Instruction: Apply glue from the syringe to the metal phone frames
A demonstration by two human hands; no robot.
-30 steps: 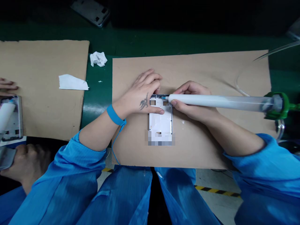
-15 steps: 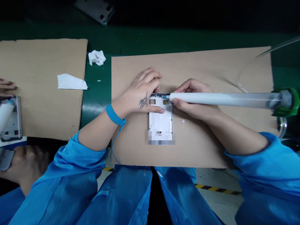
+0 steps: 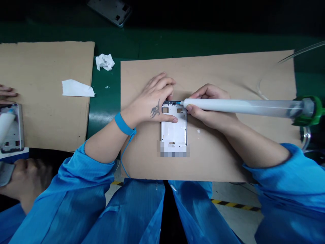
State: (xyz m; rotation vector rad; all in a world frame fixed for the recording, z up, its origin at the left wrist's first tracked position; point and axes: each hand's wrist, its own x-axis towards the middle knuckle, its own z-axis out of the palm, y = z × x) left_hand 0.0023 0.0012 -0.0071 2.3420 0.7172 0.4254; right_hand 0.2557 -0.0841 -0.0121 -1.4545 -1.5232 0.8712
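first, the right hand (image 3: 209, 105): narrow grip, fingers and thumb closed round a dispensing syringe (image 3: 241, 106), which lies level, its barrel filled with white paste and its thin blue tip (image 3: 178, 102) at the top edge of a metal phone mid-frame (image 3: 174, 130); whether the tip touches cannot be told. next, the left hand (image 3: 152, 101): spread wide, tattooed on the back, fingers over the frame's top end and thumb across its face, pressing it down. the frame lies flat, long axis toward the person, on a cardboard sheet (image 3: 228, 73), and its lower end is hidden under a blurred patch (image 3: 173, 149). on the left wrist, a blue wrist strap (image 3: 123, 124) with a blue cord (image 3: 125, 159) trailing down over the cardboard. both forearms end in blue sleeves (image 3: 276, 162). a clear tube (image 3: 261, 84) curves on the sheet behind the syringe's green collar (image 3: 308, 107). beyond, on a green bench mat (image 3: 106, 42): crumpled tissue (image 3: 104, 62). on a second cardboard sheet (image 3: 43, 67): a paper scrap (image 3: 76, 88). at far left, a co-worker's hands (image 3: 27, 179) work near another phone frame (image 3: 11, 128).
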